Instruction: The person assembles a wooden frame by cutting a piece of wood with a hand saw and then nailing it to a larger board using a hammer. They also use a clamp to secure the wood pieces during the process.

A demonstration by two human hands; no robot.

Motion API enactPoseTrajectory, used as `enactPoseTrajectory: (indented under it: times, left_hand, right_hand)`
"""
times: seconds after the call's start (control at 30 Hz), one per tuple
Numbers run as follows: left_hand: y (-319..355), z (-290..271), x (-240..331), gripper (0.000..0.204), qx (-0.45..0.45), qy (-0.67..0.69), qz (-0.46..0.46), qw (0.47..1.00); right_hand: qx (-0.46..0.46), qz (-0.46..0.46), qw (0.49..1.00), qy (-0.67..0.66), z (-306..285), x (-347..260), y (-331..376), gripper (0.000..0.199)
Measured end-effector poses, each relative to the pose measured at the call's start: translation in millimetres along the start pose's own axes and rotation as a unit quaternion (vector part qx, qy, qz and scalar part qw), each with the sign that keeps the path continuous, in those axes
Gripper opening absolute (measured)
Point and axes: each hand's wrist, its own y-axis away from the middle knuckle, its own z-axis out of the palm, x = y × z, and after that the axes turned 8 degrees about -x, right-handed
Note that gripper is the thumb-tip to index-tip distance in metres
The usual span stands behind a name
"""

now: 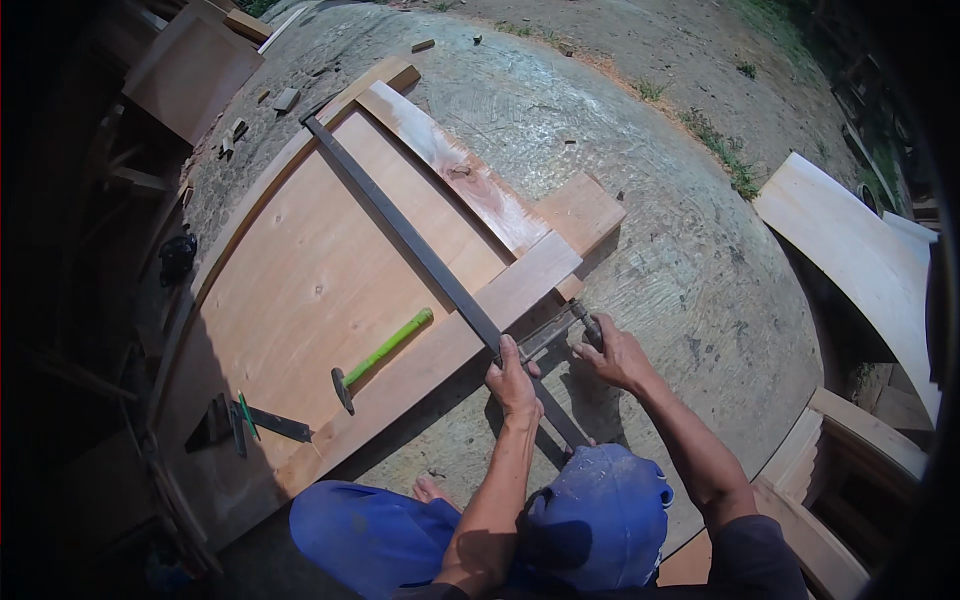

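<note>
Outdoor yard, rough grey concrete slab point(640, 220) in full sun, dirt and grass beyond. A large pale plywood panel framed with light timber strips point(320, 280) is laid flat on the slab. A long dark flat metal straightedge point(400, 225) is laid diagonally across the panel, from the far corner to past the near edge.

The left hand point(515, 385) is closed around the near end of the straightedge, fingers wrapped, just off the panel edge. The right hand point(618, 355) is clamped on a small dark-handled tool point(588, 325), tip at the straightedge beside the frame corner; tool type cannot be told.

A hammer with a bright green handle and dark head point(380, 355) is lying on the near frame strip. A dark metal try square point(250, 420) is lying at the panel's left end. Blue-clad knees point(590, 520) are seen at the bottom. Loose pale boards point(850, 250) are lying to the right. No labels or signs can be seen.
</note>
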Motion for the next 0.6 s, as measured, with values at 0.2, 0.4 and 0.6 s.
enactPoseTrajectory:
  times: [0.2, 0.4, 0.6]
  left_hand:
    - [-2, -10, -5, 0.029, -0.014, 0.008, -0.001, 1.0]
    - [-9, -5, -13, 0.027, -0.005, 0.014, 0.003, 1.0]
    - [-4, 0, -6, 0.029, -0.001, 0.033, -0.015, 0.999]
  right_hand:
    - [-0.032, 0.038, 0.995, -0.089, -6, -11, -8, 0.042]
    - [-0.047, 0.03, 0.992, -0.111, -15, -16, -2, 0.038]
    - [0.117, -0.031, 0.985, 0.121, 12, 9, -12, 0.043]
